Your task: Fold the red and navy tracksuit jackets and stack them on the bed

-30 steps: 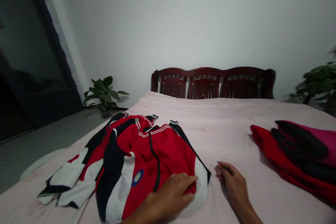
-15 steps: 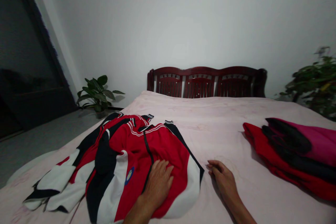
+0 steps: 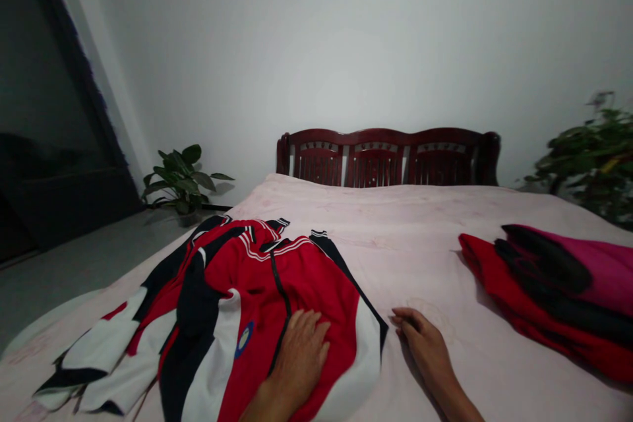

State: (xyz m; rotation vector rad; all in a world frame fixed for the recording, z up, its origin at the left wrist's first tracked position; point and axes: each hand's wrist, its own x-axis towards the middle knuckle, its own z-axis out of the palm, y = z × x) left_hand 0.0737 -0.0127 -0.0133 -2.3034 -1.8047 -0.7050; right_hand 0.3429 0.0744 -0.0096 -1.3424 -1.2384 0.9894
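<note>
A red, black and white sports jacket (image 3: pixel 237 303) lies spread on a pale pink bed sheet (image 3: pixel 420 244), with its zip running down the middle. My left hand (image 3: pixel 299 359) rests flat on the jacket's red front near the zip, fingers stretched out. Just right of the jacket's hem, my right hand (image 3: pixel 422 346) lies on the bare sheet with its fingers curled loosely and nothing in them. Neither hand grips the cloth.
A pile of folded red, black and magenta clothes (image 3: pixel 554 287) sits at the bed's right side. A dark wooden headboard (image 3: pixel 388 158) stands at the far end. Potted plants stand on the floor at left (image 3: pixel 180 178) and right (image 3: pixel 593 158).
My left hand slid from the jacket's right hem leftward onto the red front by the zip. The right hand stayed put on the sheet. The view shifted slightly.
</note>
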